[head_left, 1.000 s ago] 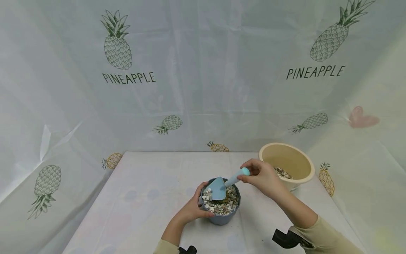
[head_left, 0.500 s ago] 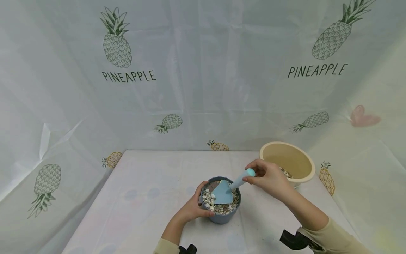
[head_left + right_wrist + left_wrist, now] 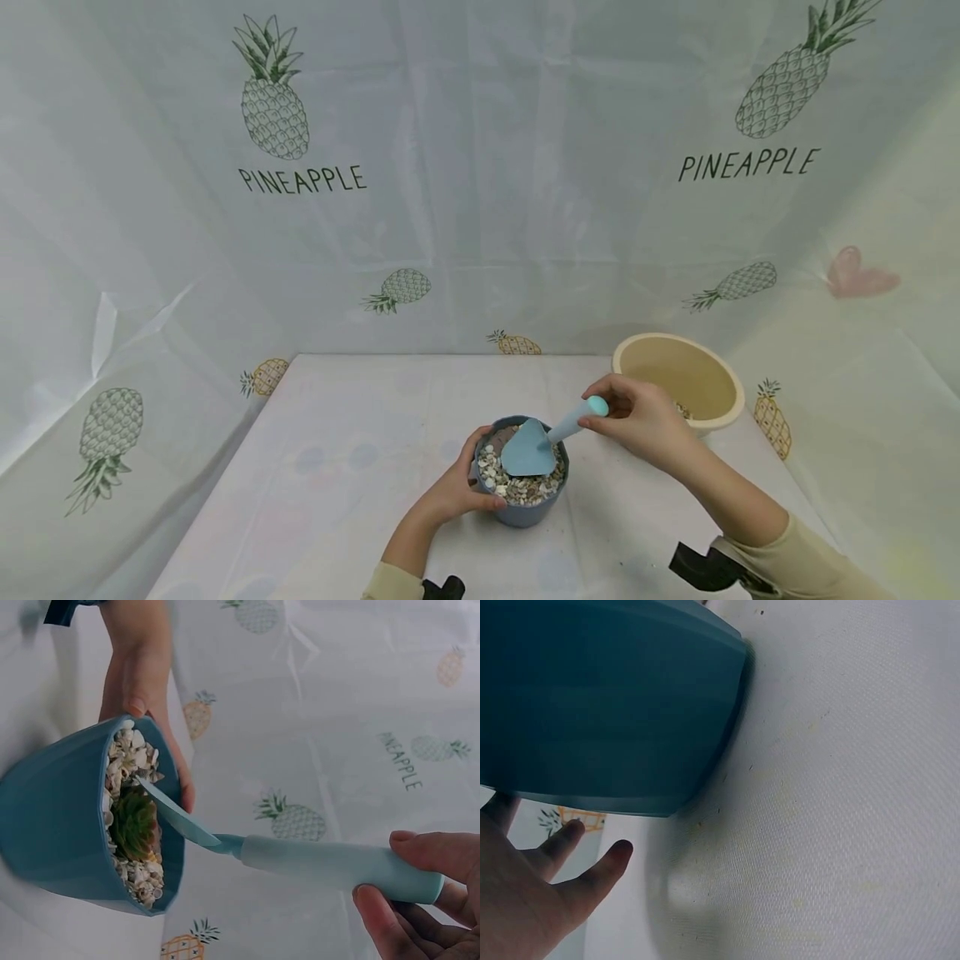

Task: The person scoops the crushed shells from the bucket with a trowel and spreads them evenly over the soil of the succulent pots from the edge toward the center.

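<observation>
A blue-grey plant pot [image 3: 522, 515] stands upright on the table, filled with pale pebbles [image 3: 135, 761] around a small green succulent [image 3: 135, 825]. My left hand [image 3: 457, 492] grips the pot's left side, thumb at the near rim and fingers along the far side. With thumb and fingers, my right hand [image 3: 637, 419] pinches the handle end of a light blue trowel [image 3: 529, 450]. The trowel's blade tip meets the pebbles beside the succulent in the right wrist view. From the head view the blade hides the plant. The pot's outer wall [image 3: 607, 705] fills much of the left wrist view.
A cream tub [image 3: 678, 367] with some pebbles in its bottom stands behind my right hand, at the table's back right. White cloth covers the table [image 3: 360, 433]. A pineapple-print curtain [image 3: 480, 208] hangs behind and at both sides.
The right hand has moved right, drawing the trowel's blade across the pot's top. Bare brownish surface now shows at the pot's far left. The left hand keeps its grip on the pot.
</observation>
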Available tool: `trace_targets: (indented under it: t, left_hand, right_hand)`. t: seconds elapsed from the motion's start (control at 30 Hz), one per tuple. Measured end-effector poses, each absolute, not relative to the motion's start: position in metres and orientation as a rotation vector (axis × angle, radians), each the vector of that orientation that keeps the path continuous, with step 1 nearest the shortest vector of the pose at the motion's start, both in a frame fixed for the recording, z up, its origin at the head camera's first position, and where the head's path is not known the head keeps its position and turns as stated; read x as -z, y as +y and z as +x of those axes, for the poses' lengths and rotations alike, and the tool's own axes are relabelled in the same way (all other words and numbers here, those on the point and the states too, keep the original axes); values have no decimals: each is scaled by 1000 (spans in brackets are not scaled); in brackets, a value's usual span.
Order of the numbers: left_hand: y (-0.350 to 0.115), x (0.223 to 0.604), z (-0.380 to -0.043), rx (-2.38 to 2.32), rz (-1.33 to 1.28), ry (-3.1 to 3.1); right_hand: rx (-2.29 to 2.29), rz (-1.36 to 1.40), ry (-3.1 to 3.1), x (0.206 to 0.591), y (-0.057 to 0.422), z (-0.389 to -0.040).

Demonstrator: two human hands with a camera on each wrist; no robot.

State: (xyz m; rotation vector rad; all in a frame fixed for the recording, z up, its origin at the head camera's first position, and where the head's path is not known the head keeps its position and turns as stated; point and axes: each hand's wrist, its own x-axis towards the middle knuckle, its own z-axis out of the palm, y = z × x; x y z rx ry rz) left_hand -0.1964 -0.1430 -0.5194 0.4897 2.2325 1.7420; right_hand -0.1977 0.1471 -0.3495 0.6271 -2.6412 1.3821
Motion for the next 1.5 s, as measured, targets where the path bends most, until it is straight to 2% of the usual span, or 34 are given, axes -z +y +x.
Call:
trace_targets:
  t: [0.43,0.73,1.07,1.27,1.5]
  left_hand:
    - [-145,515,-197,-1696,473,2250]
    - [-134,463,-209,-1718,341,2513]
    - [-85,386,-229,-1787,475,2532]
    - [-40,384,-241,-1774,512,2507]
    - [2,382,-265,-1498,642,2578]
  right_hand:
    - [-1381,645,-2599,333,174,-189]
    - [-1343,465,-2628,317,212,-187]
    - [-1278,303,-2602,304,250,-189]
    - [-1205,209,-2573,303,273,-191]
    - [-1182,119,-2520,310,296,-195]
